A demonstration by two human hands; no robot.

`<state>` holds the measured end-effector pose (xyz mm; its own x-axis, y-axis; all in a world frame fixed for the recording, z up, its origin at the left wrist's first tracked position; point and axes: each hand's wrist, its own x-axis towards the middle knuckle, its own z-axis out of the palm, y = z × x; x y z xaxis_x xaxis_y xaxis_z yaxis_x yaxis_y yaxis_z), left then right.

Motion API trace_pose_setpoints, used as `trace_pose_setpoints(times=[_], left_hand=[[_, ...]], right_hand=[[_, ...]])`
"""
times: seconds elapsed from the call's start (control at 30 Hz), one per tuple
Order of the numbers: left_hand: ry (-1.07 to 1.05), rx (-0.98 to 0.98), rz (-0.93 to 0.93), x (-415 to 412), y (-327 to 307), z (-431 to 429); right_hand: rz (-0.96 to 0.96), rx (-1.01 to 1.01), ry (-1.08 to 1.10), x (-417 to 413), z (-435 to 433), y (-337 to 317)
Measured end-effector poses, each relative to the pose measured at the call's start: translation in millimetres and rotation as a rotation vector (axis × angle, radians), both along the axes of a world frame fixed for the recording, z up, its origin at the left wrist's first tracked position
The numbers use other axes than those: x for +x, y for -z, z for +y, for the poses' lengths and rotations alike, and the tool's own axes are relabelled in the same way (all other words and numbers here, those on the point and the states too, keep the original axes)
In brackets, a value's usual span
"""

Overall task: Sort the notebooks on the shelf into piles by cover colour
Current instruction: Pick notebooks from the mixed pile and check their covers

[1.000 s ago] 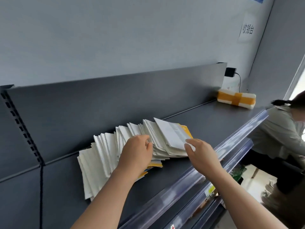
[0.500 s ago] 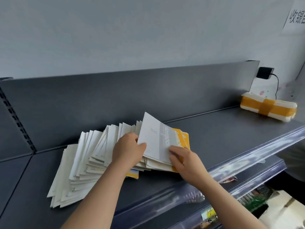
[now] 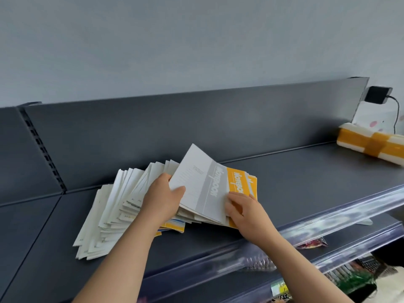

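A fanned heap of thin notebooks (image 3: 113, 206) lies on the dark grey shelf (image 3: 295, 184), most showing white backs. A grey-covered notebook (image 3: 199, 184) is tilted up at the heap's right end. My left hand (image 3: 161, 197) grips its left edge, thumb on the cover. My right hand (image 3: 242, 208) pinches its lower right corner, fingers curled under it. An orange-covered notebook (image 3: 239, 184) lies flat just beneath and to the right. More orange covers (image 3: 175, 226) peek from under the heap.
A bundle wrapped in white with orange tape (image 3: 371, 143) sits at the shelf's far right. A black plug and cable (image 3: 378, 95) hang on the wall behind it. A clear plastic strip (image 3: 328, 217) runs along the shelf's front edge; lower shelves hold goods.
The grey notebook has been lifted and tilted up further off the heap by both hands. The view has swung left, and the person at the right is out of frame.
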<state>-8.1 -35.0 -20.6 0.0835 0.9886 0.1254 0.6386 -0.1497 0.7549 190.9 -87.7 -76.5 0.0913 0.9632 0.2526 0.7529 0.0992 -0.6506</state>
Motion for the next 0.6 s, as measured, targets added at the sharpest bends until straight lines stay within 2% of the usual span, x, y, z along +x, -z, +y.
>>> trace_pose_setpoints(times=[0.13,0.3,0.6], left_hand=[[-0.034,0.024,-0.203,-11,3,-14],[-0.136,0.055,-0.389,-39,4,-30],[-0.333,0.130,-0.364,-128,-4,-61]], right_hand=[[0.160,-0.041,0.030,-12,6,-12],[0.322,0.046,-0.054,-49,10,-28],[0.327,0.093,-0.230,-144,12,-44]])
